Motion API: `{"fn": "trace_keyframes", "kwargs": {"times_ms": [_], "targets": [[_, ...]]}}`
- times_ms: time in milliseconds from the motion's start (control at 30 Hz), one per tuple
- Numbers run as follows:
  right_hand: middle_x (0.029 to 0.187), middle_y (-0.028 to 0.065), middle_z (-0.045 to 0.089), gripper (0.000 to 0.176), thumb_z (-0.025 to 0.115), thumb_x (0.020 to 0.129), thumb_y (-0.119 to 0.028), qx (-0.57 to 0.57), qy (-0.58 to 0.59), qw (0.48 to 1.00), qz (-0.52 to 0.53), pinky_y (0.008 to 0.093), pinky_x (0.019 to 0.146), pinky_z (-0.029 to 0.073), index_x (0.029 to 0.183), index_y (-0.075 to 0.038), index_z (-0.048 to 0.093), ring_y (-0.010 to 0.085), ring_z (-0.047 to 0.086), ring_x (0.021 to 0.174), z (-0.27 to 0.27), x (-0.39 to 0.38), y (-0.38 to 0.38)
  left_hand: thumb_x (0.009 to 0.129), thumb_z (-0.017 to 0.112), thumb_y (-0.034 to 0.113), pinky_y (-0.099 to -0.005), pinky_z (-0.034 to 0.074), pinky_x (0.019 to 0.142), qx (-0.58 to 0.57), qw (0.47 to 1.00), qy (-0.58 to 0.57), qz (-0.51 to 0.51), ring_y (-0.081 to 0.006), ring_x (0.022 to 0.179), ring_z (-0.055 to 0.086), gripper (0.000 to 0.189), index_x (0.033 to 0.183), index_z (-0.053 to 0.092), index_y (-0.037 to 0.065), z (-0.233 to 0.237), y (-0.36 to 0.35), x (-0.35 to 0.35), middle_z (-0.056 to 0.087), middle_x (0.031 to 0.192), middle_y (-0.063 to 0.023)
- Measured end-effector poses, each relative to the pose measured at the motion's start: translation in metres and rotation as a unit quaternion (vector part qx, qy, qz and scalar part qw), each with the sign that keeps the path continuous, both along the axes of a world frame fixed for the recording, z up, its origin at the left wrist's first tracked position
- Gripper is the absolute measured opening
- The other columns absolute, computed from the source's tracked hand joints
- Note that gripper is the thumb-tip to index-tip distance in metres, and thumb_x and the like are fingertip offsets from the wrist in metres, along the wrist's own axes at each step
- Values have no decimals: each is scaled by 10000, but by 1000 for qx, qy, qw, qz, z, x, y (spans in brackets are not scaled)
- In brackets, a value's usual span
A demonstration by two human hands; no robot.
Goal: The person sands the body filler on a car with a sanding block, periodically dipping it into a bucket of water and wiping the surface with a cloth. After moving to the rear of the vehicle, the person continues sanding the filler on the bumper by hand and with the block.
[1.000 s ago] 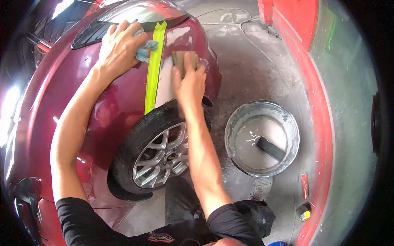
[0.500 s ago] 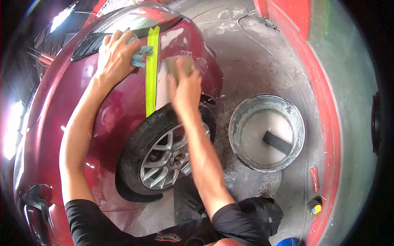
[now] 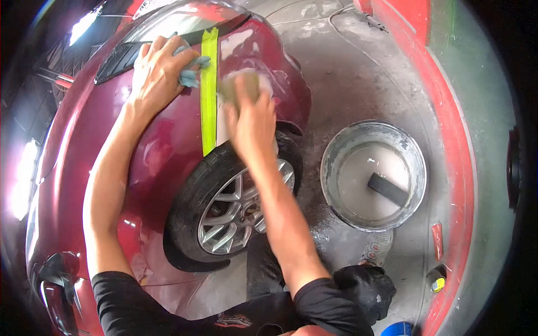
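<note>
My left hand (image 3: 158, 70) is closed around a crumpled light-blue cloth (image 3: 189, 71) and rests on the dark red car's panel (image 3: 159, 131) below the window. Just right of it, a yellow-green tape strip (image 3: 209, 95) runs down the panel to the wheel arch. My right hand (image 3: 255, 120) grips a tan-olive sanding pad (image 3: 244, 89), blurred by motion. The pad lies against the pale, wet-looking filler area beside the tape, above the tyre (image 3: 190, 196). My fingers and the pad cover part of that area.
A round metal bucket (image 3: 330, 185) of cloudy water stands on the floor at right, with a black block (image 3: 388, 189) in it. Beyond it lie a red tool-like object (image 3: 437, 241) and a tape measure (image 3: 437, 284). A cable runs along the floor.
The view has shifted slightly, so the bucket and wheel appear further right and higher. My right hand has moved the pad a little over the panel. My left hand keeps its place with the cloth.
</note>
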State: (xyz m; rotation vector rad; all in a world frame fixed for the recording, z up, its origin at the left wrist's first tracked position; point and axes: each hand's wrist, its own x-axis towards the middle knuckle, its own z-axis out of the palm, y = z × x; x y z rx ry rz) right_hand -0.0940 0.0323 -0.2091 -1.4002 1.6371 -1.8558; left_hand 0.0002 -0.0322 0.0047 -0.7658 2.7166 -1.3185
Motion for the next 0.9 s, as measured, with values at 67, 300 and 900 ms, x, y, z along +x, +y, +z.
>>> {"fn": "trace_keyframes", "kwargs": {"times_ms": [67,300,900], "targets": [[1339,350,535,608,725,964,-266,37,-12,999,-1,604,955,505,1514,-155,492,510,562,1223,13,-19,-26,833,817,221,-461,478,936,-1,1000,3,-5,-306,1101,602,294,1119,770,175,-1,2,1,663,1151,-55],[1324,350,526,618,720,966,-288,-17,-25,1000,2,596,971,498,1534,-147,521,504,567,1216,-4,10,14,836,817,211,-459,465,947,-2,1000,8,-12,-305,1115,609,275,1104,767,177,-1,1,0,677,1152,-42],[1327,349,525,704,707,968,-384,97,-43,994,-12,607,947,517,1580,-135,465,521,584,1181,-14,1,-3,836,816,213,-458,469,913,-7,1000,6,-17,-300,1086,619,255,1082,774,161,-1,0,-3,683,1123,-50]]}}
